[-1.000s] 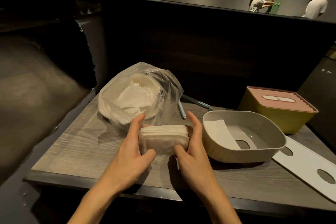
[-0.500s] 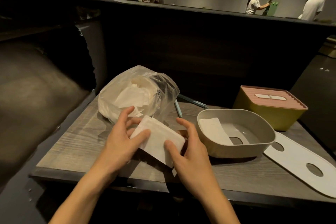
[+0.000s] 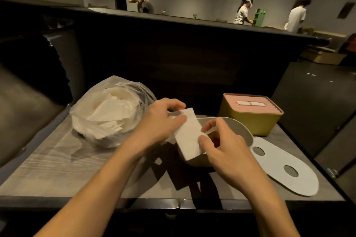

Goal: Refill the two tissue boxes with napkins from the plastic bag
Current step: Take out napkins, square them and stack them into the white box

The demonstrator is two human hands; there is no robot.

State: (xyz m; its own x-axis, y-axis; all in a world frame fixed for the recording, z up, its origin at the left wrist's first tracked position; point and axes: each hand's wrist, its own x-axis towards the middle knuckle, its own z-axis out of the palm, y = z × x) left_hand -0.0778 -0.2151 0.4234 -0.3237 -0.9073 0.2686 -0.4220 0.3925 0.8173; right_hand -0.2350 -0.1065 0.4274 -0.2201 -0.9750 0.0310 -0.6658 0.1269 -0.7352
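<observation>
Both hands hold a white stack of napkins [image 3: 187,136] tilted over the near left rim of the open beige tissue box [image 3: 243,131]. My left hand [image 3: 160,121] grips the stack's upper left end. Its lower right end is pinched by my right hand [image 3: 223,144], which hides most of the box's inside. A clear plastic bag [image 3: 107,111] full of loose napkins lies on the left of the table. The second tissue box [image 3: 250,115], olive with a pink slotted lid, stands closed behind the open one.
The open box's white lid [image 3: 285,171], with two holes, lies flat at the right on the wooden table [image 3: 48,169]. A dark partition rises close behind the table, and a dark seat lies at left. Several people stand far beyond the partition.
Both hands have carried the napkin stack to the right, from the table in front of the bag to over the open box, tilting it on the way.
</observation>
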